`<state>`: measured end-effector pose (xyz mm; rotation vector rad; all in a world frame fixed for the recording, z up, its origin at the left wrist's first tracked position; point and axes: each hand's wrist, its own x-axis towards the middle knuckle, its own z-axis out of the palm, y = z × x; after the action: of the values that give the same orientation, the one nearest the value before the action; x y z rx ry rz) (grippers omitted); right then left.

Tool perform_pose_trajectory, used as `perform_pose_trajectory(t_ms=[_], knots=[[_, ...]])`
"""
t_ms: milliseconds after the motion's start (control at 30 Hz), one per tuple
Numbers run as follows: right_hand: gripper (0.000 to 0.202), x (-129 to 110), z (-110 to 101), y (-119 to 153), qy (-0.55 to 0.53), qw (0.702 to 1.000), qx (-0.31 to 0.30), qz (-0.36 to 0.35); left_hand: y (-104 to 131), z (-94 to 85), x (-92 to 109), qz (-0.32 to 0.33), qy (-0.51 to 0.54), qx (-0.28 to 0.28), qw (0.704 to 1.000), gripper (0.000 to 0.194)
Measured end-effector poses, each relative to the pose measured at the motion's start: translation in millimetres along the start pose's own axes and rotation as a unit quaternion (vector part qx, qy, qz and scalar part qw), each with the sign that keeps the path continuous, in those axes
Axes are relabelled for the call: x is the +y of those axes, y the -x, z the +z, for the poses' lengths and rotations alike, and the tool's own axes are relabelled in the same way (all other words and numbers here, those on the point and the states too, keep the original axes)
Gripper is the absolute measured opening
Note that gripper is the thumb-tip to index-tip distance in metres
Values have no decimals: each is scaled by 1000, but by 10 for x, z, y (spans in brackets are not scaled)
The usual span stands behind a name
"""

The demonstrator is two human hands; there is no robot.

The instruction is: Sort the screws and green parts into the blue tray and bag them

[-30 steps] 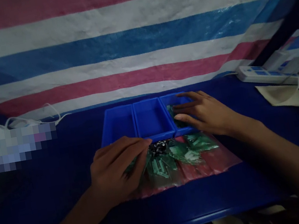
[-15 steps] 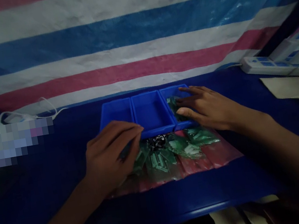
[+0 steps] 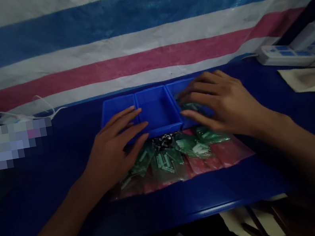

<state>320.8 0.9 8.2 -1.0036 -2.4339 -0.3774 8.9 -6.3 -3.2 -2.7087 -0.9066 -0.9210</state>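
My left hand (image 3: 113,149) hovers above the left blue bin (image 3: 117,103) and the bags in front of it, fingers spread, with nothing visible in them. Over the right blue bin (image 3: 178,86) is my right hand (image 3: 222,101), its fingers apart and bent down. Beneath those fingers lie green bags (image 3: 193,108), partly hidden. The middle blue bin (image 3: 156,108) holds nothing I can see. In front of the bins, green clear bags of pale strips (image 3: 165,162) and a heap of small black-and-silver parts (image 3: 164,142) rest on pink plastic bags (image 3: 229,152).
A blue table (image 3: 172,204) carries everything. White cables (image 3: 43,107) lie at the far left beside a pixelated patch. At the right are a white power strip (image 3: 286,57) and a beige sheet (image 3: 311,79). Behind hangs a striped tarp (image 3: 136,61).
My left hand's fingers have gone from pressed together to spread. My right hand's fingers are more bent over the right bin. The view has tilted slightly downward.
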Motion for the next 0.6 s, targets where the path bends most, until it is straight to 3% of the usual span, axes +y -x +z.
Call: perform_pose_trajectory(t_ms=[33,100,200,267,367,467,533,600], knots=[[37,-79,-77,-9,-27,999,11,-34,11,12,-18,5,9,-10,1000,18],[35,-235,-203,-6,-82,992,-43,-82,35,34,-44,5,30,-24,999,18],[21,-379,-286,41,-60,983,-143,-96,60,47,-52,-7,46,-25,999,21],[12,-393,-288,75,-42,983,-152,-97,63,42,-44,-14,43,-24,999,22],[21,-349,-279,99,-63,989,-106,-86,45,29,-18,-20,26,-28,999,20],[24,-353,-270,86,-163,986,19,-7,8,16,45,-1,-4,4,1000,24],[19,-409,-247,58,-262,955,93,105,-7,4,113,22,-10,37,999,41],[11,-484,-206,23,-381,893,102,217,3,-15,189,38,10,80,996,52]])
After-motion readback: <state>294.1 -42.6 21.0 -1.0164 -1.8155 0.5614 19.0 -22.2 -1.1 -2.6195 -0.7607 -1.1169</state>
